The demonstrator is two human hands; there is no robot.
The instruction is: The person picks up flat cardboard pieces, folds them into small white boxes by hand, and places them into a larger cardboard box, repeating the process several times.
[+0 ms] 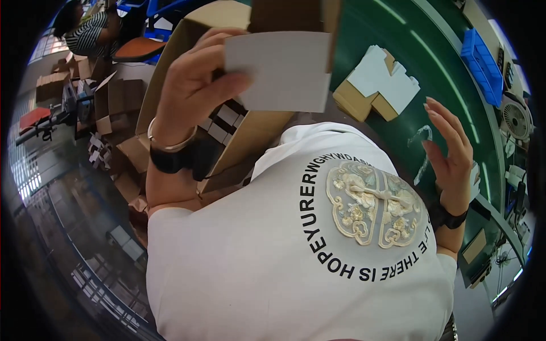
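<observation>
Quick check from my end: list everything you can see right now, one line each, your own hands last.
flat white card: one, white, held up at top centre
large carton: one, brown, open, behind the card, white pieces inside
stack of folded boxes: one pile, white and brown, on the green table
blue tray: one, upper right
scattered cartons: several, brown, on the floor at left
another person: one, striped top, upper left
left hand: grips the card
right hand: open, empty, above the table
</observation>
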